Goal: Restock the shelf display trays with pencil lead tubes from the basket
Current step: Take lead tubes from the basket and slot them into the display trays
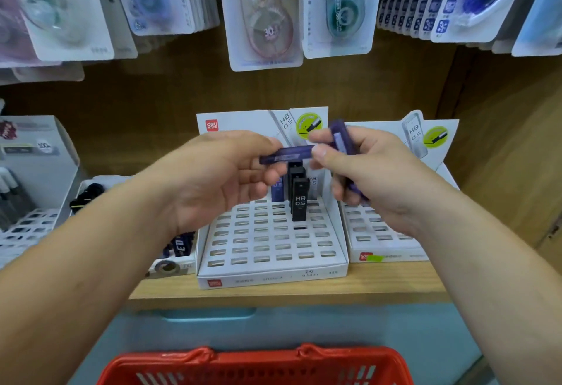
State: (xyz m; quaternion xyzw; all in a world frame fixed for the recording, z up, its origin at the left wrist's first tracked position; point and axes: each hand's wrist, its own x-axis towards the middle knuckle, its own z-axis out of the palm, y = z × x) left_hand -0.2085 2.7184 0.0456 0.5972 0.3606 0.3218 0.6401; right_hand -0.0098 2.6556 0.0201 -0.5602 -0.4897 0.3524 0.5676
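Above the white slotted display tray [267,241], my left hand [219,175] pinches one end of a purple pencil lead tube [287,154] lying sideways. My right hand [368,172] touches the tube's other end with its thumb and grips a bundle of purple tubes [342,138] in its curled fingers. In the tray's back rows stand a few black HB 0.5 tubes [299,200] and a blue one [277,188]; most slots are bare. A second white tray [380,238] sits to the right, partly hidden by my right hand. The red basket [255,366] is at the bottom edge.
Both trays rest on a wooden shelf [289,290]. Carded correction tapes [267,13] hang overhead on pegs. To the left are a white box [33,153] and a slotted tray holding dark items [88,193]. A wooden side panel [501,141] bounds the right.
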